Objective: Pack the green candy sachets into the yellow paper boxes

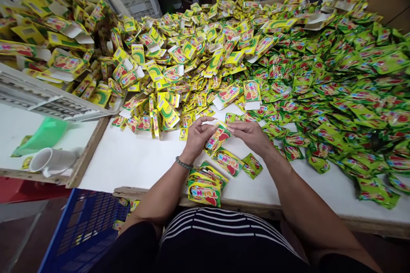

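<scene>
A small yellow-and-green printed carton (218, 138) is between my two hands above the white table. My left hand (195, 138) is closed on its left side, thumb along the upper part. My right hand (250, 133) pinches at the carton's upper right end; whether a sachet is in those fingers is hidden. Just below lies another carton (228, 162), with a green sachet (252, 165) beside it. Several more cartons (204, 190) rest at the table's front edge, near my left forearm.
Open cartons (179, 57) are heaped across the back and left. Green sachets (336, 94) cover the right side. A white crate (48, 94) full of cartons stands at left, above a white mug (53, 160) and green plastic (48, 136). Below is a blue crate (80, 222).
</scene>
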A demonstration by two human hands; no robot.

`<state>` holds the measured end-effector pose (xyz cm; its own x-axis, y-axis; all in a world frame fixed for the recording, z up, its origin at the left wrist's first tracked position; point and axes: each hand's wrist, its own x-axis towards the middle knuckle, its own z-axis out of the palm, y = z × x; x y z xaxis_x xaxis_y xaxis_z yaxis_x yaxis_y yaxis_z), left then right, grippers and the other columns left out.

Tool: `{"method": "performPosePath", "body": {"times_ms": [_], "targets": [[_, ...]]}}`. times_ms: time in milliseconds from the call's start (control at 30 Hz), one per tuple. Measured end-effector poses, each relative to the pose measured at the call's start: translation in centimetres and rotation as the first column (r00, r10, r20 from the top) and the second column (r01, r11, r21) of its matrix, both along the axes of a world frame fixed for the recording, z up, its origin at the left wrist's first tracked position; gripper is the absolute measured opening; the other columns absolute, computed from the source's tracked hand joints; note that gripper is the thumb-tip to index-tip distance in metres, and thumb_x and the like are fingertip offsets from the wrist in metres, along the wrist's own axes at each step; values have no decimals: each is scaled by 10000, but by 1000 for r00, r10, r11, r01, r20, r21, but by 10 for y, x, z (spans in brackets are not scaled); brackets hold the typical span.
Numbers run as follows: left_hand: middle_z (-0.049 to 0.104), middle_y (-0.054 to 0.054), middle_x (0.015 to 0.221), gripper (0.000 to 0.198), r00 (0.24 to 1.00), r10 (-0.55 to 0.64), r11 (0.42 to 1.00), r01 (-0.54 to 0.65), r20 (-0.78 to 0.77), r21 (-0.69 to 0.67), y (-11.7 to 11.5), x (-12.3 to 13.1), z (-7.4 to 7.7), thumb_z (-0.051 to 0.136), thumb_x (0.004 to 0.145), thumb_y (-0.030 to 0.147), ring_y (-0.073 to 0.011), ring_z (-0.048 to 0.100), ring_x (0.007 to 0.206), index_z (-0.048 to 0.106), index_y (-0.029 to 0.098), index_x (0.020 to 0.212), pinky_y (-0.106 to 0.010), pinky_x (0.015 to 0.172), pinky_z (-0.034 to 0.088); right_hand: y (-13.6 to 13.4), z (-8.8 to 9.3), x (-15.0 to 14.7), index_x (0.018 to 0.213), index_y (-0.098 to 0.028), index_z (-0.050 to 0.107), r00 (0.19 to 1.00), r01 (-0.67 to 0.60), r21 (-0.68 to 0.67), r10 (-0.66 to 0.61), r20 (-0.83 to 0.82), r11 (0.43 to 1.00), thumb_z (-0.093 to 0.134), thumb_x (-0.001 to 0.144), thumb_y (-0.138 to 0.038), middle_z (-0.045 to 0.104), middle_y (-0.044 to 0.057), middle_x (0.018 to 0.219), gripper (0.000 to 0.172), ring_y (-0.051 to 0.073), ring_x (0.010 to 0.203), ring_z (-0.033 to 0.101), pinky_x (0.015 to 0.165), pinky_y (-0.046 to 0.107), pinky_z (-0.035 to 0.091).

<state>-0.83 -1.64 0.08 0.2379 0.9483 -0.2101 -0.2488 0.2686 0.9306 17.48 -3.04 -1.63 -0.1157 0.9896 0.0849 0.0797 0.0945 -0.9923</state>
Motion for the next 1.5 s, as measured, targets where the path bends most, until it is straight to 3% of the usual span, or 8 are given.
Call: {"method": "performPosePath", "body": {"times_ms": [300,567,900,1100,1233,1333,1433,1500], "targets": [[709,9,692,484,999,-11,999,12,43,-30,3,-6,5,849,577,378,-111,650,607,624,155,942,-225,606,489,-5,3,-1,903,-257,782,996,15,47,-18,84,999,619,816,-349,751,30,935,206,206,855,677,774,370,549],[721,1,716,439,999,-6,1000,5,40,28,3,-7,3,832,620,374,-103,655,626,629,156,942,-220,637,510,-1,4,7,933,-268,776,984,-69,130,45,174,989,614,827,-376,758,35,989,222,229,1003,671,916,395,529],[702,-5,725,408,994,-1,989,17,-108,148,2,-8,-1,794,672,389,-93,623,618,608,157,951,-220,619,471,-4,-5,2,981,-243,747,929,-162,318,36,367,934,476,907,-298,743,57,995,286,218,938,654,860,401,514],[692,5,729,442,995,-59,991,68,-78,119,-1,-4,3,792,671,403,-70,584,588,567,164,968,-187,560,421,-9,-5,-19,1192,-220,668,922,43,352,-172,346,935,500,914,-363,725,93,1049,355,240,972,647,901,425,503],[665,44,672,504,999,-25,997,26,-25,72,0,-5,3,811,637,410,-50,533,523,513,187,977,-171,526,389,-15,-5,-38,1265,-208,622,907,61,373,-208,367,926,442,935,-373,721,103,1022,410,250,978,641,910,447,499],[652,63,658,541,1000,-8,999,8,-12,43,-1,-2,1,802,642,426,-51,520,491,475,206,1013,-174,514,383,-16,-3,-35,1264,-215,622,948,57,265,-135,287,963,420,944,-419,709,96,1120,431,241,1051,636,945,429,494],[663,44,667,503,973,-207,975,214,-104,64,-6,1,2,762,693,444,-71,549,518,480,204,1034,-194,543,404,-8,-4,-16,1260,-220,620,978,77,108,-96,183,991,341,966,-461,710,80,1147,471,224,1059,647,917,403,515],[704,-13,754,438,846,-461,859,502,-269,106,-9,0,7,744,721,423,-112,618,629,533,189,1025,-229,614,449,3,-11,-1,1253,-203,620,938,215,100,-234,256,971,324,967,-460,726,91,1099,485,231,1015,660,895,414,521]]}}
